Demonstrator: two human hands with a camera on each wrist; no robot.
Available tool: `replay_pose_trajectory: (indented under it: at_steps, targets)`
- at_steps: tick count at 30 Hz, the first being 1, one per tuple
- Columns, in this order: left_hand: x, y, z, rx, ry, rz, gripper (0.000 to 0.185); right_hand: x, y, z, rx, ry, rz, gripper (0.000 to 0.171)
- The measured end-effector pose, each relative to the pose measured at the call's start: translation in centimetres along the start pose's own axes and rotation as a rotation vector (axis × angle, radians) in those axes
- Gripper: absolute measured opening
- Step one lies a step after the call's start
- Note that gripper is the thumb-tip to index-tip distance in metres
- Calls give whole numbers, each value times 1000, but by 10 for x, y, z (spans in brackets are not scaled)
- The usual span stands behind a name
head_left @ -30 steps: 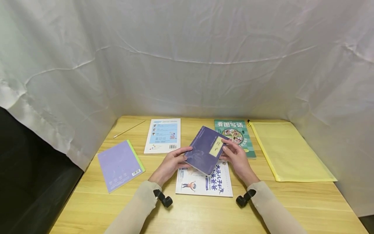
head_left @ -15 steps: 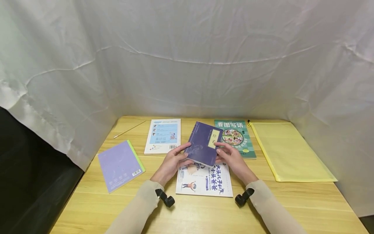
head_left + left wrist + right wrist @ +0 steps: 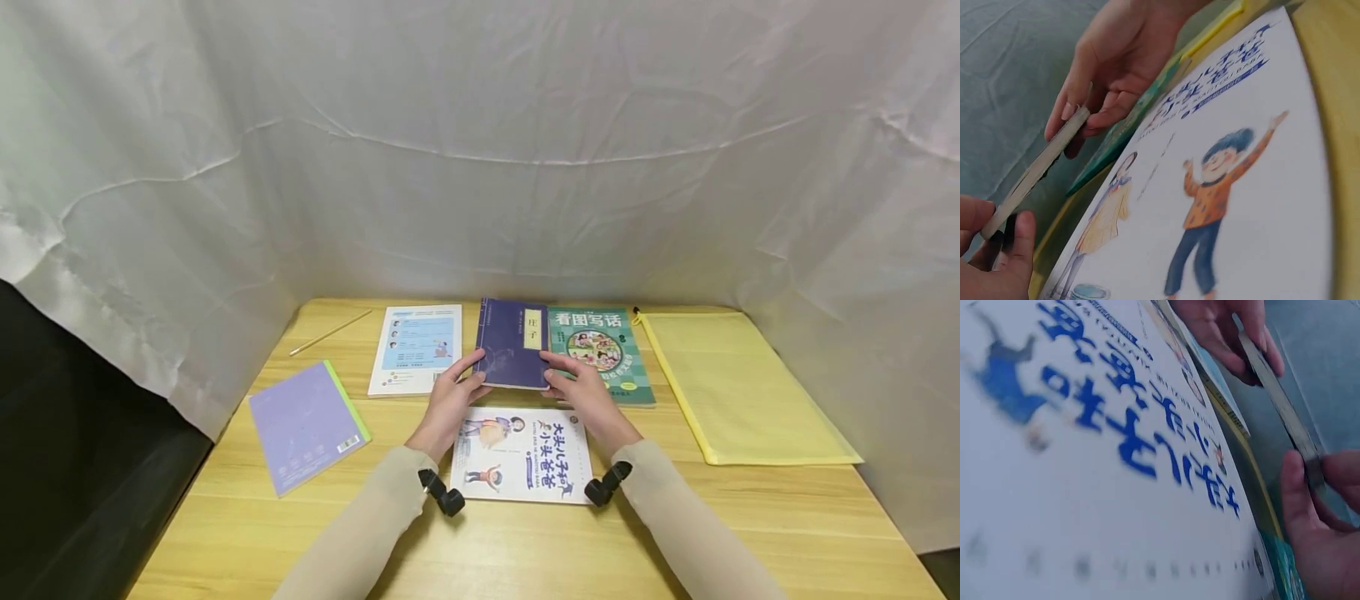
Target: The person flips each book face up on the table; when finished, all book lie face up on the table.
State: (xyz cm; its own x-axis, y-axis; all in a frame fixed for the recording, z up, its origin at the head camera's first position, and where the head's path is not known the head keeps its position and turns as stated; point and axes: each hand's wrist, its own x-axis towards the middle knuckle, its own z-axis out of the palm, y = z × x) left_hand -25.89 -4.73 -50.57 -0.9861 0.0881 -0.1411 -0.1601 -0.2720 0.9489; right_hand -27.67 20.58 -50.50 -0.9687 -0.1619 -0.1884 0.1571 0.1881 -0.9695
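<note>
Dark purple book (image 3: 512, 343), taken as landmark: a pale yellow label strip on its cover bears the characters 庄子. Green book (image 3: 600, 353), just right of the purple book: white title 看图写话 across the top of its cover. White picture book (image 3: 522, 454), nearer the person than the purple book: large blue brush characters along its right side, partly legible as 大头儿子和小头爸爸. White-and-blue book (image 3: 416, 348), just left of the purple book: print too small to read.
</note>
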Motion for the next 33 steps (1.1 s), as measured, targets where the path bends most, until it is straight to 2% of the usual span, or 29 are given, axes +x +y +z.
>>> replay_pose_trajectory:
  at_steps: [9, 15, 20, 26, 33]
  targets:
    - [14, -5, -3, 46, 47, -35, 47, 7, 0, 15, 47, 56, 41, 50]
    - [18, -4, -4, 96, 41, -67, 46, 8, 2, 19, 45, 111, 44, 47]
    - [16, -1, -3, 156, 34, -98, 47, 7, 1, 19, 28, 121, 38, 47]
    - [11, 0, -2, 249, 14, -70, 53, 3, -1, 19, -63, 112, -3, 50]
    - [5, 4, -7, 339, -28, -64, 58, 0, -2, 19, -74, 134, -15, 49]
